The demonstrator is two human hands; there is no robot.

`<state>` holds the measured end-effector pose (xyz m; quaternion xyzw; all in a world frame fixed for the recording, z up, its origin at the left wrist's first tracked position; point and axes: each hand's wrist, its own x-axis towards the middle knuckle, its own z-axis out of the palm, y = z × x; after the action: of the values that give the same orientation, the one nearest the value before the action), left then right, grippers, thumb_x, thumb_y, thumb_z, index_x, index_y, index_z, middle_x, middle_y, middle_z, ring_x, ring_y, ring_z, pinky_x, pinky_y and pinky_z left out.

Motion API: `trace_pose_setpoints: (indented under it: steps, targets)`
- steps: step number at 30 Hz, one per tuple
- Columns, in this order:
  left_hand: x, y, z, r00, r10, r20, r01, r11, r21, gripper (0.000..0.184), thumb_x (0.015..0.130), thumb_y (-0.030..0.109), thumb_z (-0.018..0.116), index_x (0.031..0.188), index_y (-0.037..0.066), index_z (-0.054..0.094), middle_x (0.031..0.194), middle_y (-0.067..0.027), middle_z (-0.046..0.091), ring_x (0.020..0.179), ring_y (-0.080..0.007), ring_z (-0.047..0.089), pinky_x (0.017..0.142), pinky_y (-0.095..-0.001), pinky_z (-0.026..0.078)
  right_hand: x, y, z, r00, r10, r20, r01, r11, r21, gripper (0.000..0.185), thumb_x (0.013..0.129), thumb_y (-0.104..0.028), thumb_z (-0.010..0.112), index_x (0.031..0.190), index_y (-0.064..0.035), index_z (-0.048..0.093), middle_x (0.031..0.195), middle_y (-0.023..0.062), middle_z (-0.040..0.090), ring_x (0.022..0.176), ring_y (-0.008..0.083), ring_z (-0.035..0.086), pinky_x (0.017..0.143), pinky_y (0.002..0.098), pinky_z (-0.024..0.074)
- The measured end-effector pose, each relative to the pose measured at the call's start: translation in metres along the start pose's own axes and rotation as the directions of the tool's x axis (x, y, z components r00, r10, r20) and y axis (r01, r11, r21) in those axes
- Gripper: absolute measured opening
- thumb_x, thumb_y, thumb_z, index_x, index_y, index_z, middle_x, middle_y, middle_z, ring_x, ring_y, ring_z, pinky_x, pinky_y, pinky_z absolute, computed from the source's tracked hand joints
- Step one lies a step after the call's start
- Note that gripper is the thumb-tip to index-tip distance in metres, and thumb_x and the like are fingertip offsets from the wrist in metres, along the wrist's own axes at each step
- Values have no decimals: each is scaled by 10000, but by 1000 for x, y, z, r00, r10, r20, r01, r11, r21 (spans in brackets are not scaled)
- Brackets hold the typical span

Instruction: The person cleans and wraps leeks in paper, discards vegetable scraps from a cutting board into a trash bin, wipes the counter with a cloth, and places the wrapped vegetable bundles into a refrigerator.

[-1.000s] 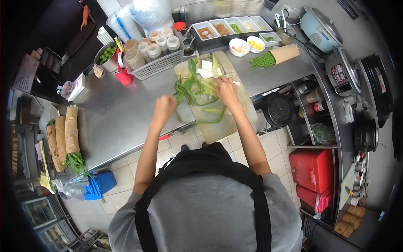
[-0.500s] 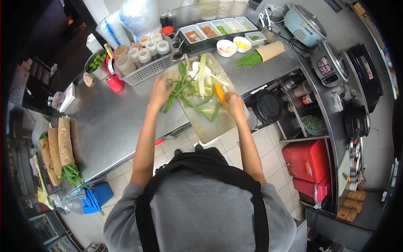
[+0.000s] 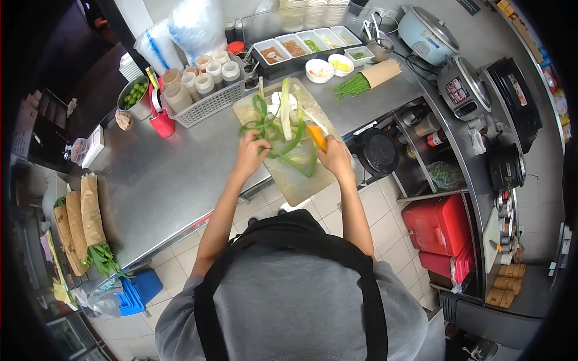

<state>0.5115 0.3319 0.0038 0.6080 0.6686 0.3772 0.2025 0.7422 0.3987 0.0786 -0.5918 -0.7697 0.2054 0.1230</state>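
Observation:
A pale cutting board (image 3: 298, 189) lies at an angle over the counter's front edge. On it are pale leek stalks (image 3: 285, 117), tangled green leek leaves (image 3: 256, 124) and some white pieces (image 3: 276, 103). My left hand (image 3: 250, 156) is at the board's left edge, fingers curled in against the green leaves; the exact grip is partly hidden. At the board's right side, my right hand (image 3: 335, 157) is closed around a knife with an orange handle (image 3: 316, 137); its blade is hard to make out.
Behind the board stand a grey basket of squeeze bottles (image 3: 211, 99), a topping tray (image 3: 295, 57) and two white bowls (image 3: 319, 71). Paper-wrapped chives (image 3: 355, 86) lie to the right, wrapped greens (image 3: 93, 210) far left. A red holder (image 3: 161, 123) stands near a pot of limes (image 3: 135, 95).
My left hand has moved right and toward me, and the green leaves that hung past the board's left edge now lie further onto it. My right hand has shifted slightly with the knife.

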Motion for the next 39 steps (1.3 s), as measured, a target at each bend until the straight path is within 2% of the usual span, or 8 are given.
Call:
trace_pose_setpoints:
  steps: [8,15,21,25,28,32,35,39]
  targets:
    - [7,27,26,982,183,-46,-176,978,115,107,777,75,589,874,60,631,1087,-169,561,984,-340,542,835,-370,439,-34,-18,-89,999,-47,10,48,977,-207,287,688,-278,684,829,-31,644,783,199,632,762,339,625,673,419,491]
    - [8,46,-28,996,23,-84,-15,996,86,129,761,36,561,883,34,604,1014,-114,598,908,-312,575,726,-379,464,-62,-21,-175,990,-132,43,138,922,-361,316,681,-339,697,890,-103,678,732,115,641,699,300,617,629,373,482]
    - [85,-75,27,941,-105,-322,94,994,-47,615,712,121,627,1278,61,392,1220,-210,461,1133,-346,451,926,-377,384,-83,22,-172,999,-8,-34,7,999,-45,349,708,-352,690,933,-87,666,721,120,644,682,264,630,600,355,471]
    - [87,-19,19,921,-388,-44,390,912,124,813,701,184,606,1379,12,191,1303,-223,408,1215,-368,374,1023,-386,287,-74,48,-92,981,95,-166,-88,995,48,357,737,-351,676,961,-74,658,755,146,647,717,294,635,639,367,475]
    - [84,-3,29,914,-392,104,391,920,31,804,725,178,567,1390,12,145,1281,-241,430,1193,-372,408,1007,-388,306,-76,61,-47,976,169,-135,-150,979,141,360,742,-338,672,971,-61,651,743,160,641,715,309,631,639,378,469]
    - [82,2,48,981,-187,-46,177,969,-171,569,759,73,475,1318,87,368,1024,-293,565,1005,-404,539,882,-412,418,-82,62,-35,971,234,-58,-219,956,198,360,747,-326,668,977,-49,646,720,166,634,705,320,627,634,384,462]
    - [109,-43,43,986,4,-167,3,999,42,381,767,32,483,1131,116,557,1026,-247,565,962,-387,561,839,-445,433,-85,53,-40,970,227,-89,-207,960,188,362,744,-327,669,977,-51,647,732,162,636,705,322,626,637,383,465]
    - [144,-41,5,979,62,-195,39,879,474,207,794,66,485,950,101,616,1017,-176,520,896,-360,591,763,-467,466,-90,50,-43,967,236,-99,-219,963,157,354,744,-321,670,975,-54,647,762,163,642,724,324,627,647,383,467]
